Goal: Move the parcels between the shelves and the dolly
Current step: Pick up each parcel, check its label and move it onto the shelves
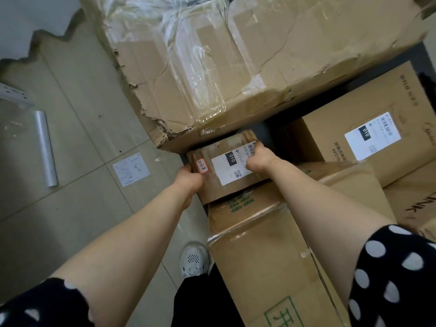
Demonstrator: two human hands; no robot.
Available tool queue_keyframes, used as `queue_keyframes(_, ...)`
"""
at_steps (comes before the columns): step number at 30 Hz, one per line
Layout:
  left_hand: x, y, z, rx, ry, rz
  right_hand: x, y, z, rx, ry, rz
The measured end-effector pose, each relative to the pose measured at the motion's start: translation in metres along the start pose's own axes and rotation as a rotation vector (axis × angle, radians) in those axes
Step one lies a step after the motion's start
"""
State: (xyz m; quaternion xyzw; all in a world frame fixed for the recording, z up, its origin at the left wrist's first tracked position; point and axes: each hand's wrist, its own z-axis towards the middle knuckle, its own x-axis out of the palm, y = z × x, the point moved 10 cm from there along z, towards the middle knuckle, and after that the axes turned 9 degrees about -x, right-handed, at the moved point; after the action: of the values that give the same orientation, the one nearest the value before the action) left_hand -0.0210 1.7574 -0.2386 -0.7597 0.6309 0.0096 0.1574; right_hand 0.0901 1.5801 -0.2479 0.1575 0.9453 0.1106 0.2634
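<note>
1. A small brown cardboard parcel [224, 171] is held between both hands, just under the torn lower edge of a large battered cardboard box wrapped in clear tape [236, 67].
2. Its upper face is creased and scuffed. It carries a white shipping label with a black block reading "010", a barcode and a small QR code.
3. A little white sticker with a red border and handwritten figures sits at the parcel's left edge.
4. The left hand [190, 179] clasps the parcel's left side, just below that sticker, with the fingers wrapped under the edge.
5. The right hand [258, 158] grasps the right side and covers part of the label's barcode end.
6. The parcel overlaps the far end of a long tan cardboard carton with green print [264, 256]. Whether it bears on the carton cannot be told.
7. To the right stands a clean tan cardboard box with its own white "010" label [354, 138].
8. On the beige tiled floor [70, 208] to the left lie a white printed sheet [131, 169] and a silvery tube [46, 148]. A white shoe [194, 259] shows beside the long carton.
</note>
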Motion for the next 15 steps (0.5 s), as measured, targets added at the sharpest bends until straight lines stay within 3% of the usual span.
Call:
queue_keyframes(8,-0.003,-0.001,0.000,-0.012,-0.047,0.124,0.004,0.002,-0.004,0.063,-0.013,-0.033)
queue_keyframes(15,-0.013,-0.024,-0.064,0.011,-0.068,0.282,-0.040,0.030,-0.070,-0.077,-0.083,-0.028)
